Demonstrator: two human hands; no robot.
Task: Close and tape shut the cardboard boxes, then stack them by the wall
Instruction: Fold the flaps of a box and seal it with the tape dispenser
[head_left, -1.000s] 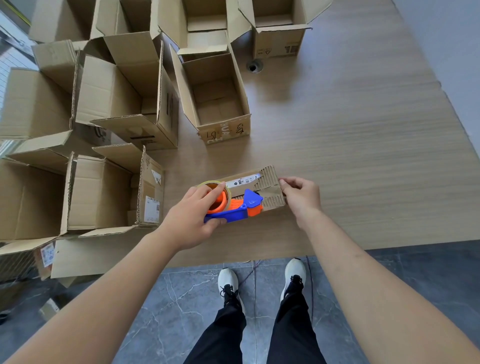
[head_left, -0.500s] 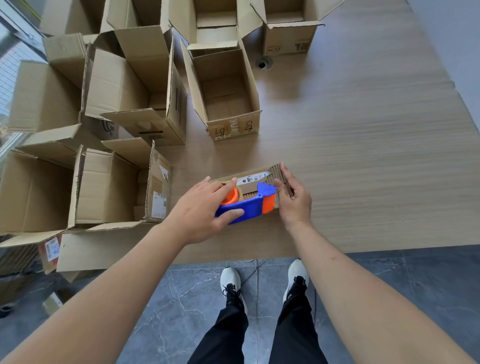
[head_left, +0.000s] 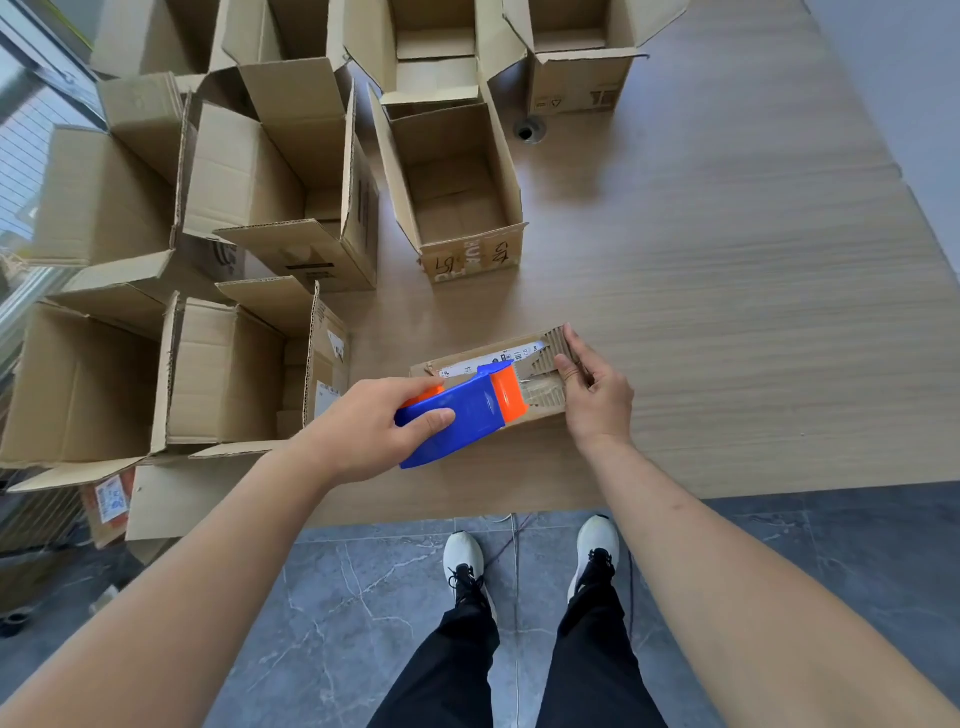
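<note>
— Fingers (head_left: 426, 418) of the left hand (head_left: 374, 431) are wrapping the blue tape dispenser (head_left: 457, 415), closed around it; the right hand (head_left: 592, 395) is pinning the tape end on the small closed box (head_left: 545, 410) at frame centre.

— So taping is under way?

— Seemingly just starting. Next, the dispenser likely needs pulling along the seam. Open boxes (head_left: 452, 197) are waiting on the counter (head_left: 727, 291), upper left.
</note>
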